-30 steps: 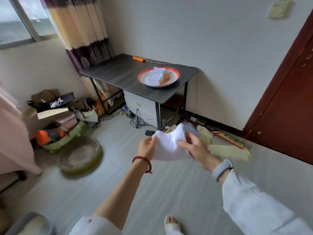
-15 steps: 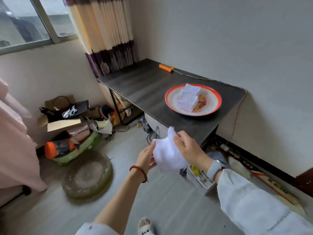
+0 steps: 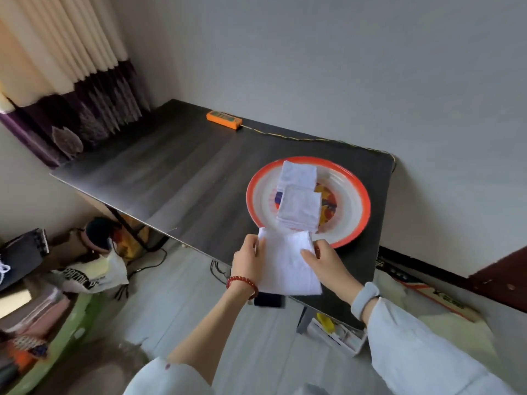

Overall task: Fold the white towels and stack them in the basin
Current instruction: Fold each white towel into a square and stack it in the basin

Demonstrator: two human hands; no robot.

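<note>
A white towel (image 3: 288, 266) hangs spread between both hands, just in front of the table's near edge. My left hand (image 3: 247, 262) grips its left edge and my right hand (image 3: 322, 262) pinches its upper right corner. Beyond it, a red-rimmed white basin (image 3: 353, 223) sits on the dark table (image 3: 171, 172). Inside the basin lie two stacks of folded white towels (image 3: 299, 209), one behind the other.
An orange power strip (image 3: 224, 119) with a cable lies at the table's back edge by the wall. A dark-hemmed curtain (image 3: 71, 89) hangs at the left. Bags and boxes (image 3: 42, 295) clutter the floor at the left, and a small white tray (image 3: 338, 334) sits under the table.
I have stepped up to the table, so the basin is now close in front. The towel, bunched between the hands before, now hangs flat and spread between them.
</note>
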